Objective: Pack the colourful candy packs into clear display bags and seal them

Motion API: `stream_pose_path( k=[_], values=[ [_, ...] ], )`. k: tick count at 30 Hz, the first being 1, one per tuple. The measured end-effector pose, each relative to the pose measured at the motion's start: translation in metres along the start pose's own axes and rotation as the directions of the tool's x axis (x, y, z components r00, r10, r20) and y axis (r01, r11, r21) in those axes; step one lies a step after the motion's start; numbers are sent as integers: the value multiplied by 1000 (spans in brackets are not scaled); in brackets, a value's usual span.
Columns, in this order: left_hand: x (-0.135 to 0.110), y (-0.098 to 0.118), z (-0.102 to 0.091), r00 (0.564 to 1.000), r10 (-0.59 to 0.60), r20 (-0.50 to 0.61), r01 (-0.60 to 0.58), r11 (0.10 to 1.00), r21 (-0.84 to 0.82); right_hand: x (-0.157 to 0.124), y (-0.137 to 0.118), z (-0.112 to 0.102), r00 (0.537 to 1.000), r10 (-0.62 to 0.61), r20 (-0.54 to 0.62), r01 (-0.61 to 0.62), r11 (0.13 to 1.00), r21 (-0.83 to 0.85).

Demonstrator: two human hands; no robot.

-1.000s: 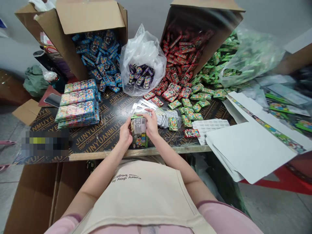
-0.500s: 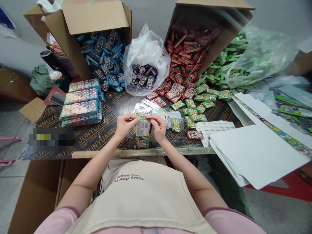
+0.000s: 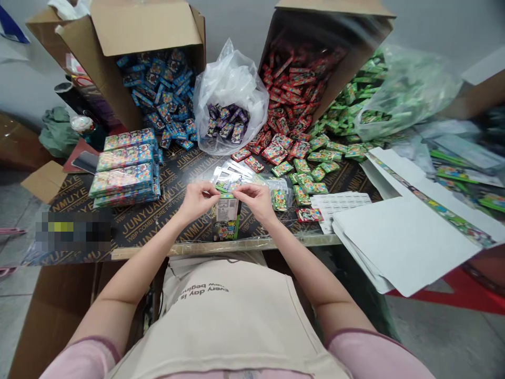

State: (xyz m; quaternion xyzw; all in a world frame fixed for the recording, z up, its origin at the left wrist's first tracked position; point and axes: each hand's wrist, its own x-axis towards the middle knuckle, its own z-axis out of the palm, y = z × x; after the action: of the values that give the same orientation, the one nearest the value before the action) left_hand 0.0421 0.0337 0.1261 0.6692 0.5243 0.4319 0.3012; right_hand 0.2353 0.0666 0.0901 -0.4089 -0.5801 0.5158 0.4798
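A black and green printed packaging card lies at the table's front edge, its upper end folded and pinched between my hands. My left hand is closed, thumb and forefinger on the left end of the fold. On the right end, my right hand pinches with its thumb and fingers. A pale panel of small print shows below the fold. Behind my hands lie clear plastic bags, partly covered by them. A small green box sits just right of my right hand.
Wrapped packs are stacked at left. Cartons of blue boxes and red boxes stand behind, with a bag of purple boxes between. Loose green boxes, label sheets and white cards lie at right.
The whole view has shifted slightly. Both hands keep their pinch on the card's folded end; my right hand's fingers have moved a little on it.
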Motion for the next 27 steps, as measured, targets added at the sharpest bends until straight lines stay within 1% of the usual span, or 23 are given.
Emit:
stream_pose_path(
  k=[2,3,5,7,8,10,11,12,13,14,15,16,17,18,19,20,21,22,23,24,25,27],
  values=[
    [-6,2,-2,985,170,12,-170,977,132,-5,-1,-2,999,-47,25,48,998,-31],
    [-9,2,-3,971,238,23,-238,953,187,-9,-1,-3,995,-95,39,97,994,-57],
    [-10,-1,-2,944,323,65,-329,909,257,-17,-1,-3,974,-214,74,221,967,-123],
    [-8,-6,4,921,366,133,-389,881,269,-22,0,-4,940,-303,153,330,923,-196],
    [-6,-8,7,911,377,167,-410,874,262,-23,1,-8,924,-321,210,366,901,-234],
    [-3,-13,13,901,375,217,-421,875,238,-21,3,-25,907,-308,289,396,855,-334],
    [-2,-17,14,908,357,218,-403,886,230,-19,5,-40,917,-288,277,384,827,-410],
    [-2,-21,14,924,324,202,-366,902,227,-17,7,-59,939,-268,215,342,791,-507],
    [-2,-27,11,947,277,165,-309,924,225,-14,10,-82,964,-247,102,256,746,-615],
    [-2,-34,7,970,217,105,-235,947,219,-12,13,-109,971,-231,-53,124,685,-718],
    [-1,-43,2,989,147,33,-151,966,208,-10,17,-137,955,-208,-210,-45,599,-799],
    [0,-55,-5,997,72,-38,-64,979,193,-9,21,-165,925,-164,-343,-227,485,-845],
    [1,-67,-11,995,2,-104,17,984,176,-10,26,-192,889,-107,-446,-387,346,-855],
    [4,-81,-18,988,-61,-141,85,982,166,-11,31,-215,856,-38,-515,-499,200,-843],
    [7,-95,-23,980,-111,-167,138,977,163,-12,37,-233,826,52,-562,-564,79,-822],
    [11,-108,-28,971,-148,-190,180,970,166,-14,42,-246,791,139,-596,-601,-8,-799],
    [15,-120,-32,963,-179,-203,217,959,181,-16,48,-255,761,214,-613,-614,-67,-786],
    [19,-129,-35,956,-205,-210,249,945,212,-17,53,-258,739,268,-618,-617,-99,-781],
    [22,-136,-36,953,-220,-208,271,926,262,-18,58,-258,729,299,-616,-613,-116,-782],
    [23,-139,-35,954,-227,-197,281,903,324,-18,63,-255,732,304,-609,-603,-127,-788],
    [23,-140,-32,957,-224,-181,279,882,380,-19,67,-250,746,292,-599,-587,-138,-798],
    [15,-133,-20,976,-187,-115,219,850,478,-20,73,-239,782,250,-571,-547,-165,-821]
  ],
)
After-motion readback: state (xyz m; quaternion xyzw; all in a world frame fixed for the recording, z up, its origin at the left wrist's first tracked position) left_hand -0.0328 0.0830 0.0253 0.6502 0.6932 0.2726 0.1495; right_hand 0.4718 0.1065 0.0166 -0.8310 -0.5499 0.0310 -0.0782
